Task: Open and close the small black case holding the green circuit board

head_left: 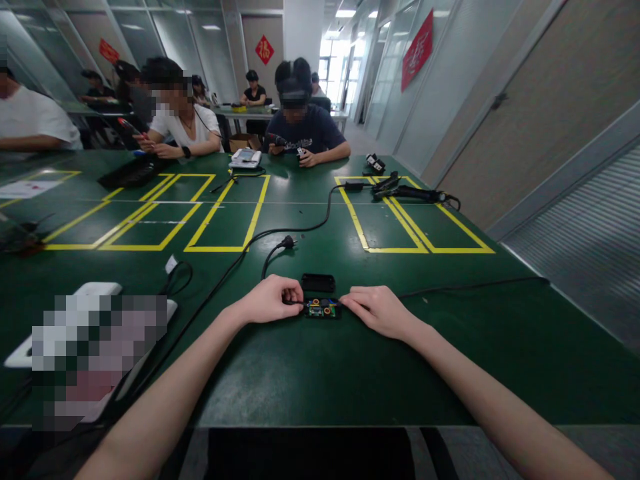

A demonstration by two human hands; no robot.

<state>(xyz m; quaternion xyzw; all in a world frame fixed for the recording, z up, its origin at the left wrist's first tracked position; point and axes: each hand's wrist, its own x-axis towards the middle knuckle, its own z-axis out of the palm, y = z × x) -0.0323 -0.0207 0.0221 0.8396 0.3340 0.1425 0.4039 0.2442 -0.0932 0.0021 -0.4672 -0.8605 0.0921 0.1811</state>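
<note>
A small black case [323,316] with a green circuit board and copper-coloured rings lies uncovered on the green table. Just behind it rests a black cover [319,283]. My left hand [275,299] is closed at the case's left end, its fingers pinched on a black cable where it meets the case. On the opposite side, my right hand [373,308] has its fingertips pressed together at the right end, where a dark cable enters; blue wire shows beside them. The fingertips partly hide both cable ends.
A black plug [288,243] lies behind my left hand. A long black cable [260,233] curves across the table [280,380]. White devices [100,290] stand at left, black tools [410,193] at back right. A person [305,133] sits opposite, with others further left.
</note>
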